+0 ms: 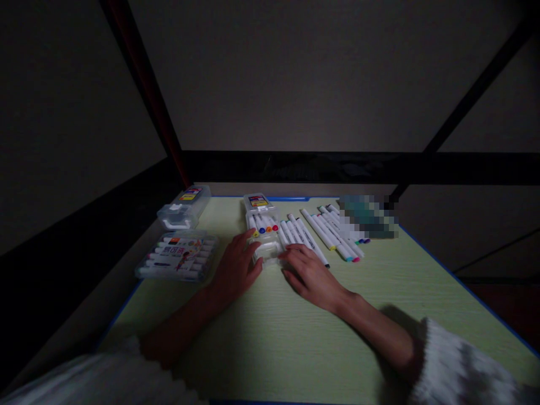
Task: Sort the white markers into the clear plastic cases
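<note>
Two bare hands: both are resting over a pale green table, one at either side of a hollow clear lid.
Left hand: it is curving against the lid's left side, with thumb and forefinger spreading apart; whether they are pinching the plastic, I cannot tell from here.
Right hand: its fingers are bending gently, with the tips reaching the lid's right edge; I cannot tell whether they are gripping it or just touching.
Middle case: this clear box is lying just beyond the lid, between the hands, and is showing white pens with yellow, blue, orange and red ends facing the person.
Loose markers: they are lying slantwise right of the case, the nearest just beyond the right hand, others spreading farther right.
Blurred patch: it is covering something greenish at the far right.
Filled case: it is lying flat, left of the left hand, with its printed label facing up.
Back case: it is sitting behind that one, near the far left corner.
Sleeves: pale, fluffy cuffs are covering both forearms.
</note>
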Available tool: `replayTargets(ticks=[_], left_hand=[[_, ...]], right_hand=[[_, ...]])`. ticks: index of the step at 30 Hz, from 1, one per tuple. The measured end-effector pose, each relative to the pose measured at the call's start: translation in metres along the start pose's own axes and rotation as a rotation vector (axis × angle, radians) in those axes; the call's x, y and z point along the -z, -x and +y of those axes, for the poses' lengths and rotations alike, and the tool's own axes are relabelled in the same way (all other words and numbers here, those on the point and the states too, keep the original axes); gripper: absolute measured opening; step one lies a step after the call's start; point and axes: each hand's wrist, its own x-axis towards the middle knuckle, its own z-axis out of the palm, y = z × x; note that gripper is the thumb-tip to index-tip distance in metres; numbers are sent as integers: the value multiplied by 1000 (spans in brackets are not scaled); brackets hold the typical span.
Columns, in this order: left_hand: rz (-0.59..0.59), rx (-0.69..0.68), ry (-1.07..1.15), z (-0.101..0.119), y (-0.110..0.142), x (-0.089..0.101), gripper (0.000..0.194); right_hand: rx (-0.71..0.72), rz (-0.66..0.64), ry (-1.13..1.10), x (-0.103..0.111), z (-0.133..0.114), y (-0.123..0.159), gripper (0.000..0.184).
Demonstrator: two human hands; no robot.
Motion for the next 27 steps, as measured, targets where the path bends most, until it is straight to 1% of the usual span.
replayTargets(ticks=[11,18,27], left_hand=[[-42,19,-4,2,-1,3,18],[-91,52,5,3,-2,5,17],[-88,53,16,4,-1,3,18]], right_hand=[[1,3,2,-1,0,0,22],[1,2,3,-1,0,0,23],[-1,-1,1,0,-1,0,22]])
